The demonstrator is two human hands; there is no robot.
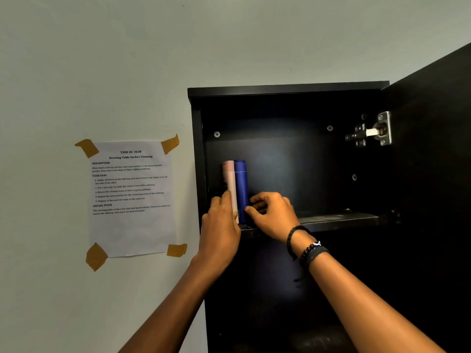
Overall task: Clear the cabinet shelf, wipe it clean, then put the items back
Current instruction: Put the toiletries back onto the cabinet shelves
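A black cabinet (288,89) fills the right half of the frame, its door (433,174) swung open towards the right edge on a metal hinge (369,132) seen at the upper right of the dark interior. Right of centre, a single black shelf (339,217) runs across the cabinet. At the shelf's left end two slim cylindrical bottles stand upright and touching, close to the cabinet's left wall. The pink bottle (230,177) is pale and matte, with a faint seam marking off a cap of the same colour near its top. The blue bottle (240,179), just to its right, is a deep solid blue with a similar cap line, and the two reach about the same height. No label can be read on either. The left hand (220,225) reaches up from the lower middle of the frame, and its fingers curl round the lower part of the pink bottle, gripping it. The right hand (274,215) is at the shelf's front edge with fingers curled, its thumb and forefinger at the blue bottle's lower right side; whether they actually clasp the bottle cannot be told. Dark beaded bracelets (305,247) circle the right wrist. On the pale wall (102,72) left of centre, a printed sheet (131,225) is held by brown tape at its four corners.
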